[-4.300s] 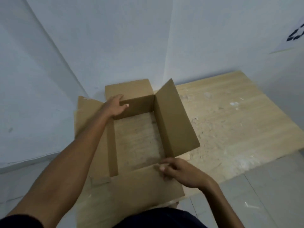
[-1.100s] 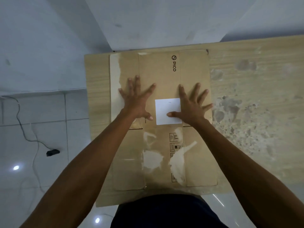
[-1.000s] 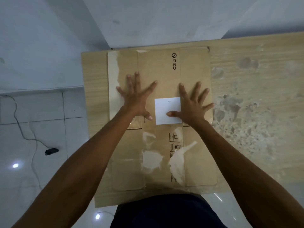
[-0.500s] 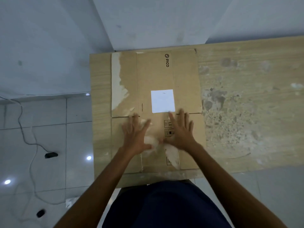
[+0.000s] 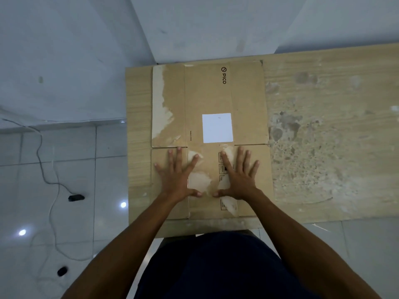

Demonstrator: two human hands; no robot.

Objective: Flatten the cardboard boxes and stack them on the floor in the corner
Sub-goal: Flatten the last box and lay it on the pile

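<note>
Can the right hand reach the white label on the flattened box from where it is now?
Probably yes. The right hand lies flat on the flattened box, and the white label sits just beyond its fingertips with nothing between them.

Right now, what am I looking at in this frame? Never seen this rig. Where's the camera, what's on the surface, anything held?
No machine here: a person works with bare hands. The single camera sits on their head, looking down. The left hand and right hand press flat, fingers spread, on the near half of a flattened cardboard box. It carries a white label and lies on a wooden table set in a wall corner. Nothing is gripped. A cable trails across the tiled floor to the left.
</note>
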